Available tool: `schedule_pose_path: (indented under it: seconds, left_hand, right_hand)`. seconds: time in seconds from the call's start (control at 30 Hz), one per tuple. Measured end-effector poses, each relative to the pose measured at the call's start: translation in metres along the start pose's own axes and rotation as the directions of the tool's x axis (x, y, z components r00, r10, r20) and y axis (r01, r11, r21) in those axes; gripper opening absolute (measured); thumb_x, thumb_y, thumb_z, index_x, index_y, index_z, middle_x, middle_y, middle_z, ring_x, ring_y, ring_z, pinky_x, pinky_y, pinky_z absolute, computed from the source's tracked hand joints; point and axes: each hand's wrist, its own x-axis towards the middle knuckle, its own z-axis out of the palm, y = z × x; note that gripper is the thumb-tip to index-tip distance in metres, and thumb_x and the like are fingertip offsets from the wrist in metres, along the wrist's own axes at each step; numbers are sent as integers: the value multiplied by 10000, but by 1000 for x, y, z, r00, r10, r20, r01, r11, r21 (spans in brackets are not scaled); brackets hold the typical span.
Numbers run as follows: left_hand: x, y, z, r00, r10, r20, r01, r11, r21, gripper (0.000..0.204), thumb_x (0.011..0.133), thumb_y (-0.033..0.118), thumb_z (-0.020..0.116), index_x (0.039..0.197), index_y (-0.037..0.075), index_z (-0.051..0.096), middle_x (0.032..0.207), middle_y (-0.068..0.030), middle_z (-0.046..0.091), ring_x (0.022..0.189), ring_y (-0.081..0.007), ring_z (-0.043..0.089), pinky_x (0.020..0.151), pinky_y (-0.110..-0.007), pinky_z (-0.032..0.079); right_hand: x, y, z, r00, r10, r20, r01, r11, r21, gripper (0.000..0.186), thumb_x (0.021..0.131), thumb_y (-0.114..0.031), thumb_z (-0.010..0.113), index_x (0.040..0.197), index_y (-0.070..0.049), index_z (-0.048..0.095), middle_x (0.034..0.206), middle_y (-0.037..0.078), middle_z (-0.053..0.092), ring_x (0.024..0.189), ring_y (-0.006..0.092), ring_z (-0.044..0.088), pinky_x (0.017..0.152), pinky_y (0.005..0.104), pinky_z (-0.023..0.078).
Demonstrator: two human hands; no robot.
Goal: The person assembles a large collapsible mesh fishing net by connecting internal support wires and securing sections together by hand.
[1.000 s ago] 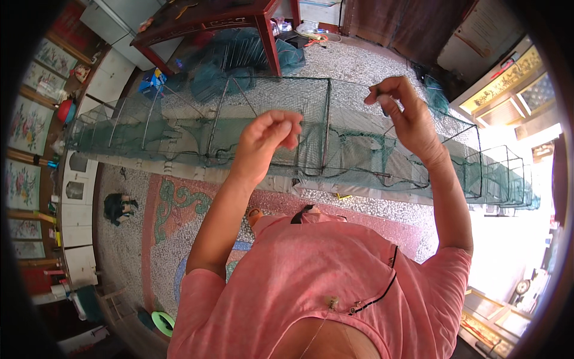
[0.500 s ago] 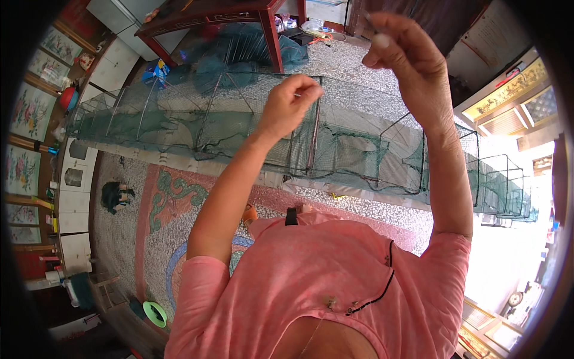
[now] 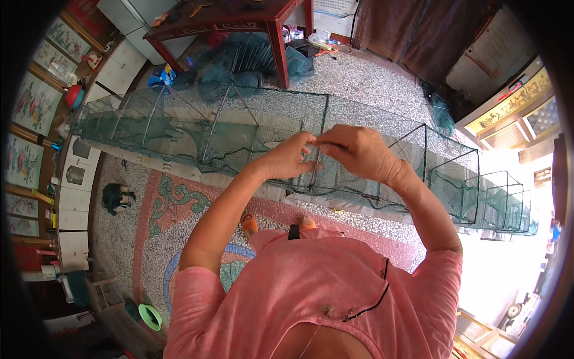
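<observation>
My left hand (image 3: 286, 157) and my right hand (image 3: 357, 153) meet over the middle of a long green mesh cage trap (image 3: 371, 134), beside one of its upright dark frame bars. Both hands have thumb and forefinger pinched together at almost one spot, with the other left fingers curled loosely. Whatever is between the fingertips is too small or hidden to make out. The trap stretches across the whole view on square metal frames, on a pale raised strip. Below my hands are my pink shirt and sandalled feet (image 3: 248, 222).
A red wooden table (image 3: 239, 15) with bundled green nets (image 3: 245, 60) beneath it stands behind the trap. A blue box (image 3: 161, 76) is nearby. Cabinets (image 3: 78, 179) line the left wall, a green basin (image 3: 150, 317) lies low left, and a bright doorway is at right.
My right hand rose up and right, then swung down and left to meet my left hand at the frame bar. My left hand rose, then dropped back to trap height.
</observation>
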Motion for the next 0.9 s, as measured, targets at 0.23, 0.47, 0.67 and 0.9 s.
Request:
schedule_pose_path:
  seconds: [0.23, 0.47, 0.67, 0.9]
  left_hand:
    - [-3, 2, 18, 975, -30, -221, 78, 974, 213, 448, 805, 118, 670, 1189, 51, 450, 1156, -142, 538, 1004, -247, 574, 826, -359, 466]
    - [9, 8, 2, 812, -11, -583, -45, 996, -82, 114, 819, 43, 560, 923, 16, 595, 811, -109, 651, 728, -217, 631, 637, -309, 485]
    - [11, 35, 11, 946, -90, -312, -116, 804, -583, 141, 917, 109, 546, 1024, 32, 598, 771, 50, 528, 657, -14, 456, 529, -177, 367]
    - [19, 22, 14, 899, 39, -436, -191, 931, -311, 93, 906, 96, 591, 960, 25, 620, 740, 25, 554, 646, -42, 497, 600, -202, 424]
  right_hand:
    - [-5, 0, 17, 988, -111, 110, 121, 989, -87, 152, 848, -220, 637, 933, -98, 667, 799, 68, 610, 728, 262, 619, 633, 358, 491]
    - [-6, -2, 26, 981, -87, 171, 107, 988, -112, 127, 842, -207, 612, 917, -113, 652, 810, 64, 631, 790, 260, 629, 662, 384, 497]
    - [-6, -1, 28, 969, -37, 244, 72, 988, -137, 108, 840, -206, 631, 912, -132, 664, 805, 53, 647, 788, 236, 634, 671, 362, 500]
    - [-4, -16, -2, 994, 97, 41, -104, 958, 266, 164, 915, -222, 527, 966, -76, 581, 771, 64, 625, 720, 205, 593, 636, 337, 461]
